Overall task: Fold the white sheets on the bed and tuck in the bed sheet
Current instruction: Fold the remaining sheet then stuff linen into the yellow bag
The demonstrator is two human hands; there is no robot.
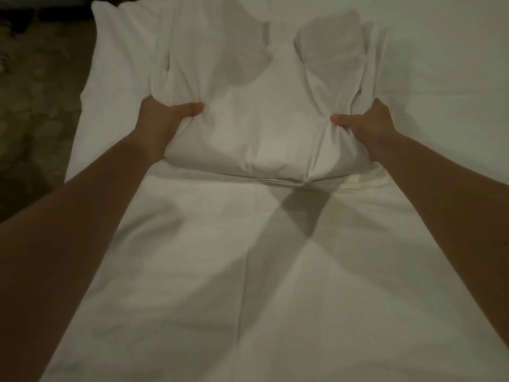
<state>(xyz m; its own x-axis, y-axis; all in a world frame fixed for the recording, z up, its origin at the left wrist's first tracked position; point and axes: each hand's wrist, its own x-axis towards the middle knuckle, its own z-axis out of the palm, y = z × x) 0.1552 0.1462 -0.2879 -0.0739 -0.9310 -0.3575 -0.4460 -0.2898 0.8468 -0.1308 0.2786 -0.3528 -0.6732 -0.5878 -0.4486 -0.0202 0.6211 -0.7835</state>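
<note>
From the head view, a bunched white sheet (264,119) was seen lying on the bed (440,51), gathered into a thick, puffy bundle in the middle of the picture. It was gripped at both sides: the left hand (162,119) was curled into the fabric at the bundle's left edge, thumb laid across the top and the other fingers hidden underneath, and the right hand (366,122) was clamped in the same way on the right edge. A flat bed sheet (248,271) was spread beneath and toward the camera, crossed by the shadows of both arms. A straight folded hem could be made out along the bundle's near edge, resting on that flat sheet. At the far left a pillow (121,51) lay at the bed's edge, with dark patterned floor (35,106) beyond it.

The step in hand was judged to be a fold or a lift of the gathered sheet (which of the two could not be told). For it to be done well, the two grips should be kept level and equally far from the centre, so that the edges meet squarely. The cloth should be drawn taut between the hands before it is laid down, or creases would be pressed in. The bed sheet underneath should be left undisturbed, since tucking was judged not yet done.
</note>
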